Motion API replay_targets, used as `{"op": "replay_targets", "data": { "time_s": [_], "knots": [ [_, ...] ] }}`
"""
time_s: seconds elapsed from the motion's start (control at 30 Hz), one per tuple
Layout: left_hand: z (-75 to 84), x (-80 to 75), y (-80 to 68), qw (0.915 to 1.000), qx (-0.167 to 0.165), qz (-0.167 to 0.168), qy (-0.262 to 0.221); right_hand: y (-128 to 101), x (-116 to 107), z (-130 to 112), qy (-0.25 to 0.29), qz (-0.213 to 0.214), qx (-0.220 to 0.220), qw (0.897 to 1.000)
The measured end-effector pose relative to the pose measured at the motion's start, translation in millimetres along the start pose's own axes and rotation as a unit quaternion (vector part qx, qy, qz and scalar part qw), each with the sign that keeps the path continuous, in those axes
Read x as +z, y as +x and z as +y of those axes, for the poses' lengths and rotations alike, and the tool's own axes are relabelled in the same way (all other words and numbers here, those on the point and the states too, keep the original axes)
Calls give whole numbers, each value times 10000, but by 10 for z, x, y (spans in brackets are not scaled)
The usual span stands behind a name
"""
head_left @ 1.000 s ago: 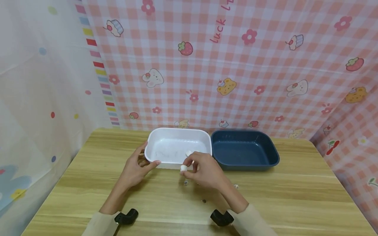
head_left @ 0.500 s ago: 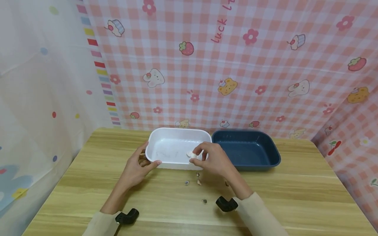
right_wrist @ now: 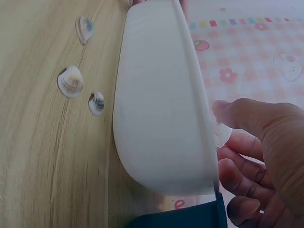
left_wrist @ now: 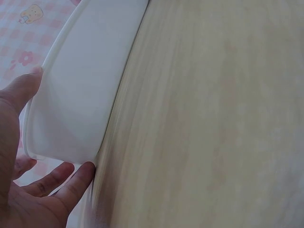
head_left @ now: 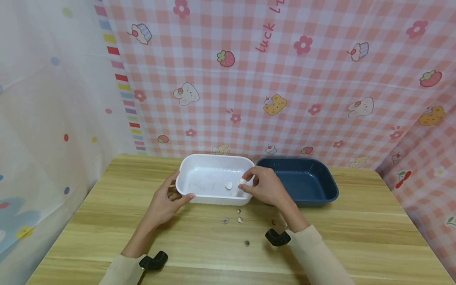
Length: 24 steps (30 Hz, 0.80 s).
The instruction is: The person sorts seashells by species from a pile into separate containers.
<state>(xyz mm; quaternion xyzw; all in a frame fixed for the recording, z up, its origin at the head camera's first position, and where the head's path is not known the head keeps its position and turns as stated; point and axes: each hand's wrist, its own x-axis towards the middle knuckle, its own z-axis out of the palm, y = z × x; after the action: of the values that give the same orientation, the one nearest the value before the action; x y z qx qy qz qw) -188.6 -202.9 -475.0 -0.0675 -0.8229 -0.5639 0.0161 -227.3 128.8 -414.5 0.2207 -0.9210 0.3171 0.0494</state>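
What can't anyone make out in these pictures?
Head view: near left corner of the dark blue tray, hidden by the right hand.
Head view: faint marks in the white tray, too small to identify.
Left wrist view: inside of the white tray, hidden by its wall.
Right wrist view: part of the white seashell, covered by fingers.
Right wrist view: most of the dark blue tray, cut off by the bottom edge.

The wooden table (head_left: 199,253) carries shells (head_left: 240,219) and two trays (head_left: 213,200).

Seeing white tray (head_left: 204,180) mid-frame, dark-blue tray (head_left: 304,186) centre-right, pink-white checked cloth (head_left: 320,79) up top, yellow-brown wood-grain table (head_left: 199,253) at bottom.
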Motion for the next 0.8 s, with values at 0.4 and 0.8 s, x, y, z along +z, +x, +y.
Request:
{"op": "replay_targets", "data": {
  "time_s": [0.4,0.8],
  "knots": [
    [20,-10,-8,10000,-35,-13,76,35,2,26,-348,-31,83,9994],
    [4,-8,-4,10000,-39,-29,44,7,-38,45,-388,-102,173,9990]
  ]
}}
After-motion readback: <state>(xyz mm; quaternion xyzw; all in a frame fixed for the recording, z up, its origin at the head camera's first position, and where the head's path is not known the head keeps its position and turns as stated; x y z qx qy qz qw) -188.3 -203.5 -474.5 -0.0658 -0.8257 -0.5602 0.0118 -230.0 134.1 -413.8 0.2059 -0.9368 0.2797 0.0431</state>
